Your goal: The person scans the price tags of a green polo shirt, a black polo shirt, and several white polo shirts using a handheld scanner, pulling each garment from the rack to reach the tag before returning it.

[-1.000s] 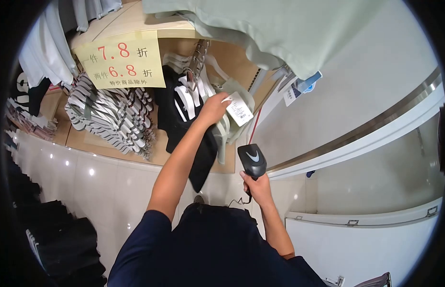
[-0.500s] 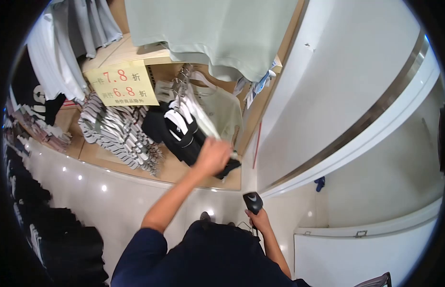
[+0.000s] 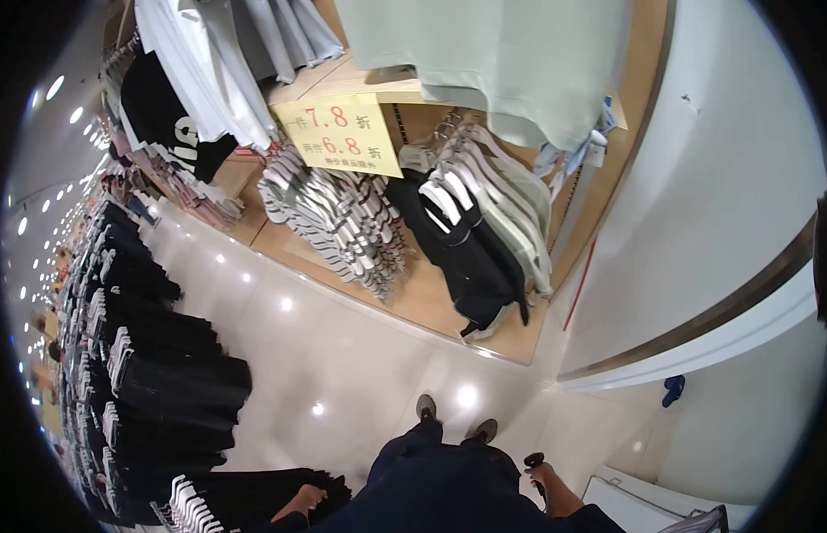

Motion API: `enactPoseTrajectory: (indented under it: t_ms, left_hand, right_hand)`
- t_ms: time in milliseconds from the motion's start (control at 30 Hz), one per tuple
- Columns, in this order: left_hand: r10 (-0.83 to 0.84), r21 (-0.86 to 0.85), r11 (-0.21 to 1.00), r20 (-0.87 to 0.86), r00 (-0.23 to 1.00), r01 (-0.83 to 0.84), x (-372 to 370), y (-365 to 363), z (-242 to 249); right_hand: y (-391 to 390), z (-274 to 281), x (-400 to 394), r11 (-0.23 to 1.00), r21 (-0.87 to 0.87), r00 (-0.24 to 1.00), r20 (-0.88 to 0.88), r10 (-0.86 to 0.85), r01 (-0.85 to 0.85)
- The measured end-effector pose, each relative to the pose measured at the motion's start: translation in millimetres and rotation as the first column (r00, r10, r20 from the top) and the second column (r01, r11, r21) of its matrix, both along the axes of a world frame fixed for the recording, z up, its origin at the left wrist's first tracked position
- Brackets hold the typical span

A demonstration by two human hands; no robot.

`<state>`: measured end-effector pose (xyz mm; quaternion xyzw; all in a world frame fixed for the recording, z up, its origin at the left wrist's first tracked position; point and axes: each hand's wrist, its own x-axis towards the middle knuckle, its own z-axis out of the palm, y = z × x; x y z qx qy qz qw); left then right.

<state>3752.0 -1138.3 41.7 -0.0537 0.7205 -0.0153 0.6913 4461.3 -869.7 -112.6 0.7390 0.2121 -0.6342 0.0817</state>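
Observation:
My right hand [image 3: 548,489], low and right of my body, is closed around the handle of a black handheld barcode scanner [image 3: 533,460]. On the other side, my left hand [image 3: 311,497] hangs low with loosely bent fingers and nothing visible in it. Behind that hand are black garments [image 3: 254,493] on a rack. Ahead, black tops [image 3: 471,258] and pale green shirts [image 3: 520,213] hang on white hangers in the lower shelf bay, out of reach of both hands.
Striped shirts [image 3: 333,222] hang left of the black tops, under a yellow price sign [image 3: 342,133]. A long rack of black clothes [image 3: 182,382] lines the left. Glossy floor [image 3: 333,355] lies between. At right stand a white wall [image 3: 698,178] and a blue object [image 3: 673,391].
My left hand has let go of the hanging clothes and dropped to my side. The view has shifted left and back, the shelf now sits further right, and the scanner is lower.

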Motion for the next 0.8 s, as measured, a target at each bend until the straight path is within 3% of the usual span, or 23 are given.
enactPoseTrajectory:
  t_ms: [100, 133, 167, 233, 300, 367, 400, 433, 500, 600, 733, 800]
  left_hand:
    - [0.144, -0.02, 0.989, -0.098, 0.985, -0.146, 43.3, -30.3, -13.0]
    - [0.1, 0.007, 0.995, -0.125, 0.987, -0.1, 55.0, -27.0, -20.0]
    - [-0.067, 0.107, 0.99, -0.182, 0.981, 0.088, 67.4, -9.8, -33.1]
    - [-0.464, 0.255, 0.75, -0.454, 0.761, 0.61, 84.4, 35.3, -55.2]
    - [-0.442, 0.307, 0.634, -0.609, 0.659, 0.71, 81.4, 86.0, -61.0]
    - [-0.255, 0.439, 0.721, -0.551, 0.794, 0.536, 41.2, 129.9, -69.4]
    - [-0.082, 0.542, 0.733, -0.529, 0.844, 0.411, 20.1, 148.6, -70.3]
    - [-0.001, 0.6, 0.701, -0.54, 0.841, 0.386, -4.2, 164.4, -72.6]
    - [0.123, 0.745, 0.641, -0.339, 0.933, 0.186, -51.3, 190.5, -57.7]
    - [0.106, 0.726, 0.669, -0.303, 0.947, 0.157, -116.7, 203.1, -49.2]
    - [0.045, 0.666, 0.717, -0.34, 0.939, 0.206, -198.0, 164.2, -88.4]
    - [-0.063, 0.468, 0.868, -0.232, 0.971, 0.169, -233.9, 130.1, -83.7]
  right_hand:
    - [11.8, 13.4, -9.6, 0.994, 0.107, 0.999, -0.022, -0.023, 0.026]
    - [17.4, 4.6, -13.5, 0.992, 0.121, 0.999, -0.041, -0.02, 0.025]
    - [26.2, 10.1, -24.1, 0.988, 0.15, 0.997, -0.068, -0.038, 0.048]
    - [49.7, 16.9, -46.9, 0.971, 0.241, 0.998, -0.067, 0.011, 0.005]
    - [73.0, 25.5, -74.3, 0.938, 0.339, 0.994, -0.041, 0.097, -0.077]
    - [98.6, 32.6, -109.7, 0.918, 0.385, 0.991, -0.05, 0.126, -0.097]
    - [108.7, 35.3, -128.8, 0.913, 0.399, 0.991, -0.064, 0.118, -0.082]
    - [116.1, 34.8, -148.8, 0.897, 0.436, 0.992, -0.06, 0.114, -0.077]
    - [120.4, 54.4, -189.6, 0.865, 0.5, 0.993, -0.115, 0.026, 0.036]
    - [112.8, 64.9, -253.6, 0.824, 0.558, 0.993, -0.101, -0.054, 0.101]
    - [79.8, 93.3, -329.5, 0.826, 0.563, 0.999, -0.047, -0.003, 0.028]
    - [34.1, 56.5, -367.7, 0.866, 0.5, 1.0, -0.012, -0.025, 0.028]
